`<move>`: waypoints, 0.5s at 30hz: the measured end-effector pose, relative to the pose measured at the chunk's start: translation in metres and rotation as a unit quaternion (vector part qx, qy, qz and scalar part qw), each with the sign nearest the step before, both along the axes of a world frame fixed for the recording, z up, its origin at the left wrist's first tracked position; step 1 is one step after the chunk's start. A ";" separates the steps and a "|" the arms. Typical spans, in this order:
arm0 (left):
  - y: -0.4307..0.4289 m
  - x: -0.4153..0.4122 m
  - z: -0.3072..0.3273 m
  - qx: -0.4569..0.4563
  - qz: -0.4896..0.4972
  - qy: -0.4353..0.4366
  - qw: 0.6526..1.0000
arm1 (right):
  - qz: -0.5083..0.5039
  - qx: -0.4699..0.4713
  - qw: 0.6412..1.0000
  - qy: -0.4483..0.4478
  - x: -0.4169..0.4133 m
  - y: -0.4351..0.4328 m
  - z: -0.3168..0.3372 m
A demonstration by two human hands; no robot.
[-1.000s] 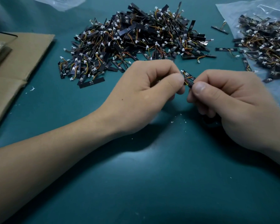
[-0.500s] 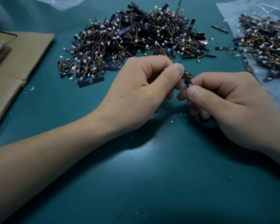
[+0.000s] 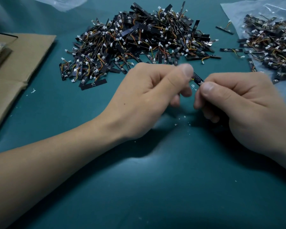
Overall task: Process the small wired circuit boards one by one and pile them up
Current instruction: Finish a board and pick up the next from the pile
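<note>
**Asker:** Which board are you on?

**Me:** One small black circuit board (image 3: 198,79), held up off the table between my two hands and slanting down to the right. My right hand (image 3: 238,103) pinches its lower end between thumb and forefinger, with the other fingers curled beneath.

**Asker:** And the left?

**Me:** My left hand (image 3: 149,96) is curled too, with the thumb set toward the forefinger right at the board's upper end. That thumb tip is smeared with blur, so I cannot tell whether it grips the board, its wire, or nothing. A speck of yellow wire shows between the hands, but I can't make out the connector.

**Asker:** What else is hard to see?

**Me:** Much of the board sits behind my fingers. The second pile (image 3: 271,45) on the right runs off the edge, and it lies on a clear plastic bag (image 3: 254,9) that is also cut off. Only a corner of another clear bag (image 3: 63,2) shows at the top.

**Asker:** What's the surface?

**Me:** A dark teal mat (image 3: 155,187), with white crumbs (image 3: 180,120) scattered just below my hands. The big pile (image 3: 139,45) of boards, with white plugs and orange and yellow wires, lies beyond my left hand. It is apart from the cardboard (image 3: 23,63) lying flat at the left edge. A few loose boards (image 3: 231,50) lie between the piles. The room beyond the table is out of frame.
</note>
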State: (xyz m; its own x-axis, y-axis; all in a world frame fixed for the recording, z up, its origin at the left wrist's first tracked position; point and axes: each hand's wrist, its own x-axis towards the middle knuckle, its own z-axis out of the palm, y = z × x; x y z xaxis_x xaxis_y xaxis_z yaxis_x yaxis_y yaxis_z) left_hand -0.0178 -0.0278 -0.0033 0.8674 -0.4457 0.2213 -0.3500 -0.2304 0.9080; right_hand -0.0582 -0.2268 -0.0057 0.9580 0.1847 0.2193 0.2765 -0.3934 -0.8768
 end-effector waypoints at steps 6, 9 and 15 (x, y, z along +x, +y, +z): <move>-0.001 0.004 0.003 -0.009 0.009 -0.006 1.000 | 0.024 -0.005 1.000 0.012 0.000 0.000 0.001; -0.001 0.003 0.003 -0.005 -0.001 -0.013 1.000 | 0.027 -0.019 0.999 0.013 0.000 0.001 0.000; -0.002 0.001 0.003 0.000 -0.007 -0.005 1.000 | 0.025 -0.031 0.999 0.007 0.000 0.000 -0.001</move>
